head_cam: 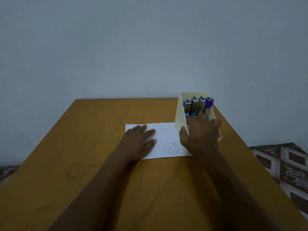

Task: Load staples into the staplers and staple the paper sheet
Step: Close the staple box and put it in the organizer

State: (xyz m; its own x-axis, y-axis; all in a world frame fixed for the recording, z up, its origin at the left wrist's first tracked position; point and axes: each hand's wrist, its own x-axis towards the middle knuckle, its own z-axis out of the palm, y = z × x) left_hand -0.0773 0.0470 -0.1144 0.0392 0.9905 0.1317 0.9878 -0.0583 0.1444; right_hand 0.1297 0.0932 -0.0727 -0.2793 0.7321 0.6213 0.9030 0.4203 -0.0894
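Observation:
A white paper sheet (166,139) covered in rows of staples lies flat on the brown table (83,164). My left hand (138,139) rests flat on the sheet's left part, fingers straight. To the right stands a cream plastic bin (179,117) holding several staplers (198,105) on end, one with a purple end (209,102). My right hand (200,135) reaches into the bin from the near side, thumb over the bin's left wall. Its fingertips are hidden among the staplers, so what they touch is unclear.
A pale blue-grey wall rises right behind the table's far edge. A patterned fabric surface (286,167) lies to the right of the table, lower down. The table's left half and near part show bare wood.

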